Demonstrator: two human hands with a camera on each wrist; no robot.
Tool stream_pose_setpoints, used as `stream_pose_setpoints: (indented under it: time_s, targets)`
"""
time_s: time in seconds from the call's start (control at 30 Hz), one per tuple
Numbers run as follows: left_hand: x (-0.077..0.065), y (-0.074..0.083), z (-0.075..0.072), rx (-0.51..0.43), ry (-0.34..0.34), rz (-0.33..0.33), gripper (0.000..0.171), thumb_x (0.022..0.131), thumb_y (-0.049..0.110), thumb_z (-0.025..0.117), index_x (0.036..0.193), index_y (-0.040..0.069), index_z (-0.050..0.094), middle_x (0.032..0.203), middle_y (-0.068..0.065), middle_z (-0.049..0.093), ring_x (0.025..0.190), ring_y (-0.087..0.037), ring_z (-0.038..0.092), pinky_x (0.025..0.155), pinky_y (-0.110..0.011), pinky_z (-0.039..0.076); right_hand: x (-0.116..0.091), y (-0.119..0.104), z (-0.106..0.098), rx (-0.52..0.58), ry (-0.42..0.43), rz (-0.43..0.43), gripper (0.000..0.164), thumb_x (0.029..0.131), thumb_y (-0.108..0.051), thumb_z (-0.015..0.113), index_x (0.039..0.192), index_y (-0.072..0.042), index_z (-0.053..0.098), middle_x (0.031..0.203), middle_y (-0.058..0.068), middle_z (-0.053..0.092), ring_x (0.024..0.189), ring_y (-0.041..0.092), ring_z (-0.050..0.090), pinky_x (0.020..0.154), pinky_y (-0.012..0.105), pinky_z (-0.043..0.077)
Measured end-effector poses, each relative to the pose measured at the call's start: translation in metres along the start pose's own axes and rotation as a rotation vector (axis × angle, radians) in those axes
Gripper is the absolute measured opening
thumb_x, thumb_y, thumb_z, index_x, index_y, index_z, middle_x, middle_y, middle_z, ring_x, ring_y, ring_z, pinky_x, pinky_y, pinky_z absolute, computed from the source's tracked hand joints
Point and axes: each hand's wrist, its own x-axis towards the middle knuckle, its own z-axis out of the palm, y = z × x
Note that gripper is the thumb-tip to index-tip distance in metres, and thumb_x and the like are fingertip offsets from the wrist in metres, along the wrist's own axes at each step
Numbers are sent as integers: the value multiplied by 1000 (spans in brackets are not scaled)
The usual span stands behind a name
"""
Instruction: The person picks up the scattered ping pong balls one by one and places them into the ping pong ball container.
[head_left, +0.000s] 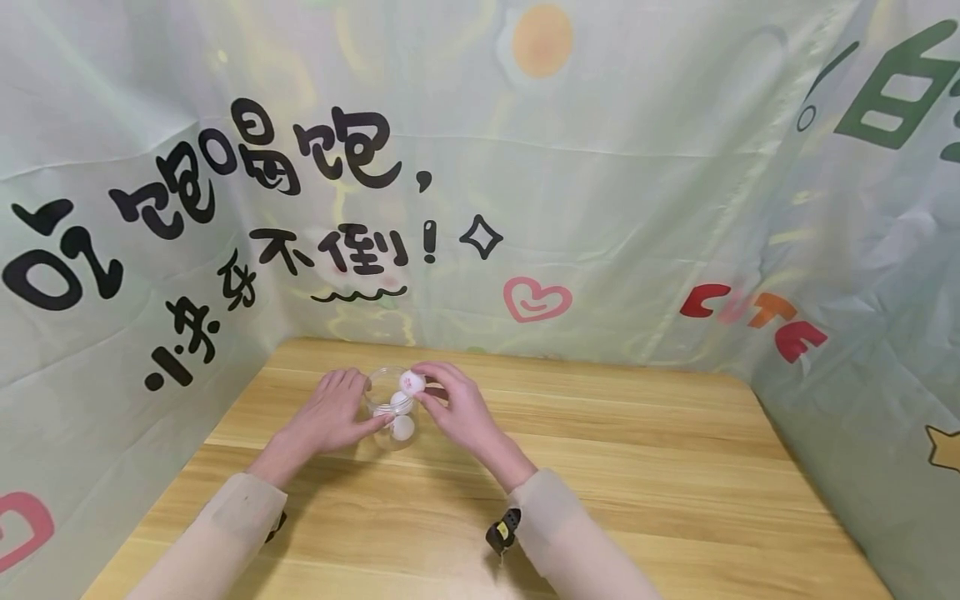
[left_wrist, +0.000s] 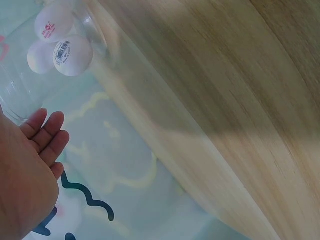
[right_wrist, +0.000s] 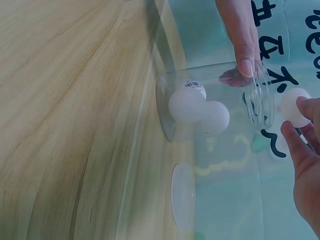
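Observation:
A clear plastic jar (right_wrist: 232, 112) with a threaded mouth stands upright on the wooden table. Inside it, three white table tennis balls (left_wrist: 73, 55) rest near the bottom; one shows dark printing and another a red mark. My left hand (head_left: 337, 410) holds the jar around its upper part, thumb on the near side and fingers at the far side. Between thumb and fingertips, my right hand (head_left: 459, 408) pinches another table tennis ball (head_left: 412, 382) with a red print. That ball is just above the jar's mouth, at its right side.
A flat whitish disc (right_wrist: 183, 197), like a lid, lies on the table beside the jar in the right wrist view. The wooden table (head_left: 637, 467) meets a printed cloth backdrop (head_left: 637, 250) behind and at both sides.

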Motion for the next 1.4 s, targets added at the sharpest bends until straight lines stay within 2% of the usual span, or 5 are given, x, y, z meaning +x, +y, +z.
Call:
stream_pose_setpoints:
  time_s: [0.43, 0.73, 0.87, 1.1, 1.4]
  targets:
    - [-1, -1, -1, -10, -9, -6, 70, 94, 68, 60, 114, 0, 57, 104, -7, 54, 102, -29, 49, 100, -51, 42, 7, 6, 10, -26, -23, 30, 38, 97, 4, 68, 134, 0, 62, 137, 14, 61, 122, 28, 64, 97, 28, 55]
    - [0, -1, -1, -17, 6, -6, 69, 94, 65, 63, 115, 0, 57, 106, -9, 55, 102, -30, 48, 100, -52, 41, 9, 6, 13, -136, -27, 5, 37, 98, -3, 70, 134, -4, 64, 136, 13, 63, 120, 26, 64, 97, 40, 57]
    - [0, -1, 0, -10, 0, -4, 70, 94, 67, 61, 115, 0, 57, 106, -9, 55, 102, -29, 48, 99, -52, 41, 11, 7, 16, -172, -40, 11, 37, 97, -4, 71, 133, -4, 64, 135, 12, 64, 120, 25, 64, 97, 40, 57]
    - [0, -2, 0, -11, 1, -4, 69, 94, 68, 60, 113, 2, 56, 105, -8, 54, 101, -29, 47, 99, -51, 41, 14, 7, 19, -254, -57, 40, 38, 97, -8, 73, 134, -6, 65, 134, 8, 65, 121, 20, 63, 95, 26, 54]
    - [0, -1, 0, -19, -1, -6, 68, 94, 67, 61, 112, 2, 56, 104, -7, 54, 100, -28, 47, 98, -51, 42, 14, 6, 18, -268, -62, 37, 40, 97, -9, 74, 135, -6, 64, 135, 9, 65, 121, 21, 63, 94, 28, 56]
